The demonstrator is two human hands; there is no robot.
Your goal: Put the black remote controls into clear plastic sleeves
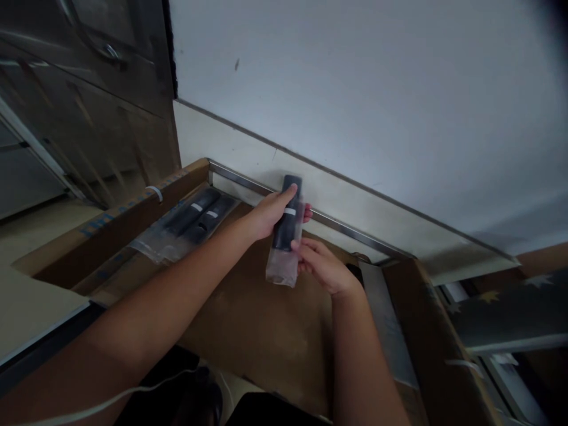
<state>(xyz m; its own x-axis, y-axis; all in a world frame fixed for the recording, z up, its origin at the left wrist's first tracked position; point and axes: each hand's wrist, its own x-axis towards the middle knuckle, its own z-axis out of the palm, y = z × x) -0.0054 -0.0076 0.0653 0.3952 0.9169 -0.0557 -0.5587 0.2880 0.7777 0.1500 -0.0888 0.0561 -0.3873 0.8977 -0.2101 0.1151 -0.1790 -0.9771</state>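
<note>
Between my hands is a folded black umbrella-like bundle (286, 229) with a white band, inside a clear plastic bag (282, 267); its exact kind is hard to make out. My left hand (271, 212) wraps round its upper part, thumb on the front and fingertips showing behind. Lower down, my right hand (322, 263) pinches the bag's right edge near the bottom of the black part. To the left, two similar black bundles (206, 214) with white bands lie side by side in clear plastic bags.
Brown cardboard (261, 319) covers the surface under my hands, with raised cardboard sides at left (128, 222) and right (437, 331). A metal rail (355, 232) runs along the white wall (355, 106). A metal door (89, 89) stands at upper left. A pale cable (110, 401) crosses the lower left.
</note>
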